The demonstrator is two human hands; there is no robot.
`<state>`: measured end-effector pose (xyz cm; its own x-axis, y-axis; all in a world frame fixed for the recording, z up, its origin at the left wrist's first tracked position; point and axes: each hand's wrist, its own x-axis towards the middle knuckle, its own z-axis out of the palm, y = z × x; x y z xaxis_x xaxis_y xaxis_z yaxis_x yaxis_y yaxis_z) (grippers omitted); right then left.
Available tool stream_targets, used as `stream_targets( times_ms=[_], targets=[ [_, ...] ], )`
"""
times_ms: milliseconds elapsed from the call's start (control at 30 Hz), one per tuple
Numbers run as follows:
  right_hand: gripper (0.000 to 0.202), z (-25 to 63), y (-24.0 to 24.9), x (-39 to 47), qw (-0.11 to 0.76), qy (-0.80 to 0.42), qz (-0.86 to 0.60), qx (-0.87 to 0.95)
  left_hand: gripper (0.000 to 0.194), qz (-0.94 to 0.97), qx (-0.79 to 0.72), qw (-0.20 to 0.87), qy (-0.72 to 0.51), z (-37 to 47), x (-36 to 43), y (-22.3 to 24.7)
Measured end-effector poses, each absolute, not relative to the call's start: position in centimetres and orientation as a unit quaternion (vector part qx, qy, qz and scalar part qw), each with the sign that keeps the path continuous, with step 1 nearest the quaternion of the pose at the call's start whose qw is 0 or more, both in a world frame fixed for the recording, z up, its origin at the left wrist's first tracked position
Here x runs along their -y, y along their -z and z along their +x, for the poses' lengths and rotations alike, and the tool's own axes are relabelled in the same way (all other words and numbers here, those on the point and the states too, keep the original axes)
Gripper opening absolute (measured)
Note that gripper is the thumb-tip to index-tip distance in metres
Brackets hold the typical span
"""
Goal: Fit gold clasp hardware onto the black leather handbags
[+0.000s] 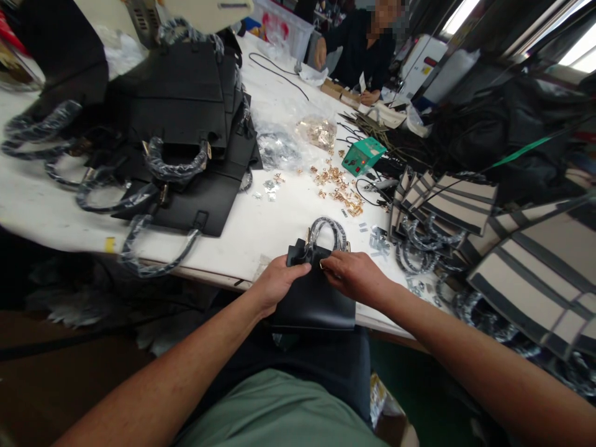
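A small black bag (316,304) lies over the table's front edge and my lap, its plastic-wrapped handles (326,231) standing up at the far end. My left hand (280,280) grips the bag's upper left edge, thumb on top. At the upper middle of the bag, my right hand (350,272) pinches a small gold-coloured metal piece (321,264) against the black surface. Gold-coloured fittings (339,189) lie scattered on the white table (293,208) beyond the bag.
Black bags with wrapped handles (172,99) are piled at the left. Striped bag pieces (535,267) lie at the right. A green box (363,155) with a cable stands behind the fittings. Across the table sits a person (361,49), near cardboard boxes (339,93).
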<state>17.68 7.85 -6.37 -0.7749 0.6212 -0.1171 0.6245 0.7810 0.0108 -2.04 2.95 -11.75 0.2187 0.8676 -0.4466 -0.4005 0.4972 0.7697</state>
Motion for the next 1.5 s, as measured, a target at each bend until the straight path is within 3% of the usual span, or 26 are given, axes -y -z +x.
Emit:
stream_targets(
  times_ms=[400, 667, 767, 967, 1133, 1333, 1500],
  targets=[
    [0.024, 17.7, 5.9, -7.2, 0.096, 0.033, 0.331, -0.938, 0.033, 0.257, -0.445, 0.74, -0.434, -2.1, -2.9, 12.0],
    [0.024, 14.4, 6.5, -5.2, 0.116, -0.01, 0.423, -0.898, 0.033, 0.236, -0.484, 0.725, -0.43, -2.1, -3.2, 11.7],
    [0.023, 15.2, 5.6, -5.0, 0.037, 0.037, 0.462, -0.885, 0.037, 0.227, -0.483, 0.725, -0.435, -2.2, -3.2, 11.3],
    [0.039, 17.6, 6.3, -2.6, -0.175, 0.113, 0.522, -0.827, 0.04, 0.258, -0.486, 0.706, -0.446, -1.8, -2.2, 10.1],
    [0.016, 17.1, 6.8, -1.6, -0.226, 0.119, 0.521, -0.815, 0.044, 0.309, -0.51, 0.672, -0.44, -1.4, -1.1, 9.4],
    [0.011, 16.8, 6.8, -2.0, -0.252, 0.09, 0.511, -0.817, 0.05, 0.298, -0.523, 0.669, -0.436, -1.3, -0.5, 8.9],
    [0.009, 16.4, 7.9, -1.5, -0.298, 0.087, 0.497, -0.81, 0.051, 0.405, -0.609, 0.521, -0.439, -1.2, 0.2, 9.4]
  ],
)
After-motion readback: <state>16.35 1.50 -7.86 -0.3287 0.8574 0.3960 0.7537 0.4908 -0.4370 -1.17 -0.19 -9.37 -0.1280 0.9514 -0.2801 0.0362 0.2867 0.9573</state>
